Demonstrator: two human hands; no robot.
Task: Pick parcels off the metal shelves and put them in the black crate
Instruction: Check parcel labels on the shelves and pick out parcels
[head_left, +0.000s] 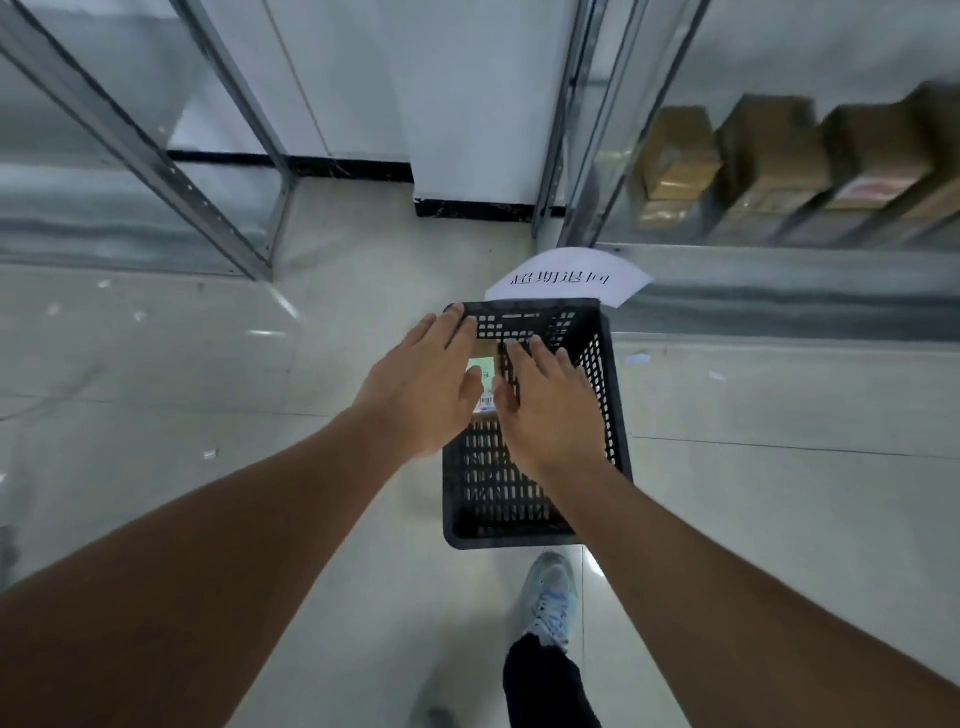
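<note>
Hovering over the black crate (535, 535) on the floor, left hand (421, 384) and right hand (550, 410) spread flat, gripping nothing. One labelled parcel (485, 374) lies inside; several cardboard parcels (769, 156) remain on the right metal shelf (779, 291).

Item one: white paper sheet (569, 278) hanging from the edge of the metal shelf (779, 291) beyond my black crate (605, 395), printed with four black Chinese characters, 超期退回. Item two: shipping label (483, 384) on the parcel (485, 351) between my hands, barcode and print too blurred to read.
</note>
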